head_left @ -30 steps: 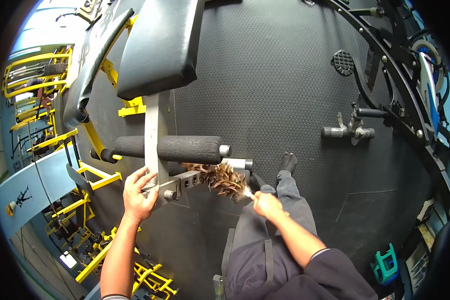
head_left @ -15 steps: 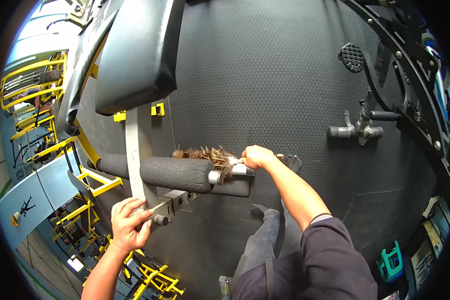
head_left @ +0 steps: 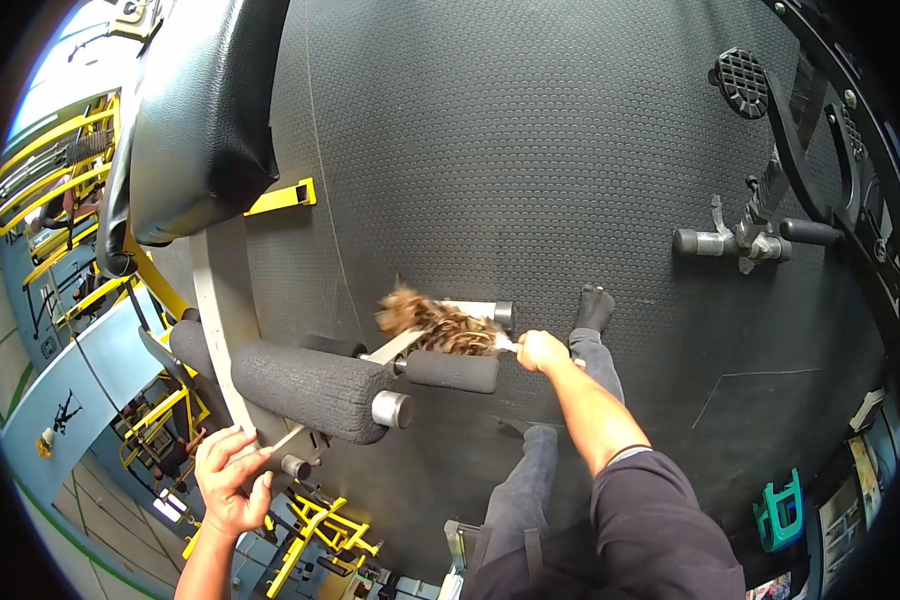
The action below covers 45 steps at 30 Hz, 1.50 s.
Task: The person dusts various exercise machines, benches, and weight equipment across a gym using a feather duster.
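Note:
In the head view, my right hand is closed around the handle of a brown feather duster. The duster's feathers lie against the small foam roller and its thin metal arm, in front of a white tube with a dark end cap. My left hand rests its fingertips by the lower end of the pale metal post, thumb apart, nothing held. Beside it a metal knob sticks out. Between the hands lies a thick black foam roller with a silver end.
A black padded seat stands at the upper left, above a yellow foot bracket. On the right, a machine with a round pedal stands on black rubber flooring. A green stool is at the lower right. Yellow-framed gym machines line the left.
The feather duster has moved from behind the thick roller to the small roller, with my right hand shifting right and down. The view has shifted, and my left hand still rests by the post.

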Available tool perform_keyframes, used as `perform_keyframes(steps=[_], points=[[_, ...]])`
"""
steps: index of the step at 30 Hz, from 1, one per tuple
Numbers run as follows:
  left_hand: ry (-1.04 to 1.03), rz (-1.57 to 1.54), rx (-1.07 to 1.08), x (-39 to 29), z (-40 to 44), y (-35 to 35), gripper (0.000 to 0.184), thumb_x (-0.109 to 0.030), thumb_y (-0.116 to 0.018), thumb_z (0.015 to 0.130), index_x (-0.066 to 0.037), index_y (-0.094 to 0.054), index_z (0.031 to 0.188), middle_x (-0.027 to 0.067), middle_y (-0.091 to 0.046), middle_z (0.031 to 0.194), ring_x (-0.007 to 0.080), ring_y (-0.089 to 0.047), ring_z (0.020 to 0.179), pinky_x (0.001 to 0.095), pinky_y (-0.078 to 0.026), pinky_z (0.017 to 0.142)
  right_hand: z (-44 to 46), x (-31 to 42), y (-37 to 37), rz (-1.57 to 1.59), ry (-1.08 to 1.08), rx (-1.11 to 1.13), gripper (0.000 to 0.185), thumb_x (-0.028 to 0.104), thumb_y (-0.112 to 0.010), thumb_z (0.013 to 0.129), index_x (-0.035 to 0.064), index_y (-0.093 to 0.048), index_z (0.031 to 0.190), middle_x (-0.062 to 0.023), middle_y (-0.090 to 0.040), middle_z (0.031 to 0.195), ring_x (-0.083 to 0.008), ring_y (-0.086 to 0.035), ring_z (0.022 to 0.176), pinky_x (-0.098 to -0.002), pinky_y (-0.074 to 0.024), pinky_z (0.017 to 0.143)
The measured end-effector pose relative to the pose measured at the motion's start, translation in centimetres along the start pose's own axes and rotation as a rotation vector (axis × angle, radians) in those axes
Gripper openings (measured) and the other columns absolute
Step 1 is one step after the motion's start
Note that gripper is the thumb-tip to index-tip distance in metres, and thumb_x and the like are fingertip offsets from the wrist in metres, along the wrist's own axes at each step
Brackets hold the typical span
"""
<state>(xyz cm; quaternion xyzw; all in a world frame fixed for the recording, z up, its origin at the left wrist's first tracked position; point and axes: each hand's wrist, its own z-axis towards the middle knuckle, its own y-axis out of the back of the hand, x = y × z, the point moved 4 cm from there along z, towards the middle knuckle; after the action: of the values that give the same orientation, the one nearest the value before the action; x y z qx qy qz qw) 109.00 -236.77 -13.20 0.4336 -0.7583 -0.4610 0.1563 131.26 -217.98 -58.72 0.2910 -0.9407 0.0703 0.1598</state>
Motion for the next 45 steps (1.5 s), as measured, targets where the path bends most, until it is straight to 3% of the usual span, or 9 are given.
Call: perform_keyframes(steps=[4,12,18,30,34,37,42,44,45], points=[[0.015,0.015,-0.011,-0.2,0.1,0.0,0.026,-0.017,-0.067,0.065,-0.006,-0.068,0.089,0.0132,-0.062,0.106,0.0351,-0.055,0.102,0.0458,-0.042,0.089,-1.5,-3.9,-0.7,0.034,-0.227,-0.082,0.029,0.015,-0.055,0.080,0.0085,-0.067,0.105,-0.0180,-0.066,0.105,-0.0324,-0.063,0.101,-0.0409,-0.0506,0.086],[-0.009,0.021,-0.092,-0.8,0.1,0.1,0.030,-0.014,-0.068,0.060,-0.011,-0.071,0.090,0.0108,-0.063,0.106,0.0322,-0.056,0.099,0.0419,-0.043,0.086,-8.4,-4.8,-7.0,0.169,-0.290,-0.007,0.031,0.017,-0.053,0.080,0.0076,-0.067,0.105,-0.0183,-0.063,0.112,-0.0318,-0.059,0.109,-0.0413,-0.0488,0.090],[0.020,0.004,-0.156,-0.8,0.0,0.4,0.037,-0.019,-0.070,0.064,-0.011,-0.071,0.100,0.0152,-0.061,0.114,0.0326,-0.058,0.099,0.0418,-0.045,0.086,-17.7,-1.4,-11.0,-0.010,-0.074,0.233,0.033,0.019,-0.054,0.080,0.0081,-0.066,0.108,-0.0198,-0.063,0.111,-0.0342,-0.060,0.107,-0.0417,-0.0489,0.089],[0.120,-0.056,-0.427,0.6,-2.1,0.4,0.036,-0.026,-0.068,0.069,-0.014,-0.068,0.103,0.0097,-0.063,0.110,0.0282,-0.060,0.098,0.0397,-0.049,0.085,-40.1,4.5,4.4,-0.290,0.452,-0.560,0.020,0.023,-0.056,0.086,0.0046,-0.061,0.080,-0.0204,-0.063,0.069,-0.0402,-0.062,0.065,-0.0486,-0.0503,0.061],[0.248,-0.098,-0.596,1.6,-3.1,-0.6,0.031,-0.025,-0.066,0.068,-0.014,-0.068,0.097,0.0056,-0.065,0.105,0.0272,-0.060,0.096,0.0386,-0.048,0.083,-41.7,3.3,2.1,-0.326,0.237,-0.489,0.024,0.028,-0.055,0.088,0.0067,-0.065,0.082,-0.0214,-0.065,0.075,-0.0404,-0.064,0.070,-0.0481,-0.0513,0.064],[0.442,-0.117,-0.755,1.2,-4.4,-1.3,0.028,-0.028,-0.064,0.069,-0.015,-0.067,0.094,0.0028,-0.064,0.103,0.0246,-0.059,0.095,0.0408,-0.044,0.083,-42.9,4.1,-0.3,-0.740,0.098,-0.358,0.034,0.037,-0.049,0.089,0.0089,-0.068,0.086,-0.0191,-0.067,0.078,-0.0398,-0.065,0.074,-0.0469,-0.0530,0.070],[0.306,-0.216,-0.808,-0.9,-8.8,-4.3,0.065,-0.041,-0.064,0.075,-0.007,-0.049,0.129,0.0184,-0.034,0.142,0.0399,-0.025,0.134,0.0498,-0.025,0.108,-45.9,9.0,-6.1,-0.564,0.359,-0.521,0.026,0.033,-0.052,0.088,0.0108,-0.065,0.091,-0.0205,-0.066,0.080,-0.0396,-0.063,0.077,-0.0492,-0.0501,0.070],[0.238,-0.262,-0.763,-0.9,-11.5,-5.4,0.075,-0.040,-0.063,0.077,-0.008,-0.037,0.139,0.0214,-0.029,0.146,0.0410,-0.023,0.136,0.0508,-0.022,0.110,-45.4,11.6,-8.6,-0.528,0.601,-0.703,0.025,0.031,-0.051,0.088,0.0084,-0.063,0.092,-0.0201,-0.065,0.081,-0.0401,-0.063,0.077,-0.0491,-0.0497,0.069],[0.198,-0.281,-0.763,-0.7,-13.3,-6.2,0.076,-0.039,-0.063,0.077,-0.009,-0.034,0.141,0.0215,-0.029,0.146,0.0406,-0.025,0.135,0.0501,-0.024,0.109,-44.7,12.9,-9.7,-0.631,0.489,-0.727,0.024,0.027,-0.049,0.089,0.0063,-0.061,0.093,-0.0197,-0.065,0.082,-0.0401,-0.063,0.078,-0.0485,-0.0496,0.069]])
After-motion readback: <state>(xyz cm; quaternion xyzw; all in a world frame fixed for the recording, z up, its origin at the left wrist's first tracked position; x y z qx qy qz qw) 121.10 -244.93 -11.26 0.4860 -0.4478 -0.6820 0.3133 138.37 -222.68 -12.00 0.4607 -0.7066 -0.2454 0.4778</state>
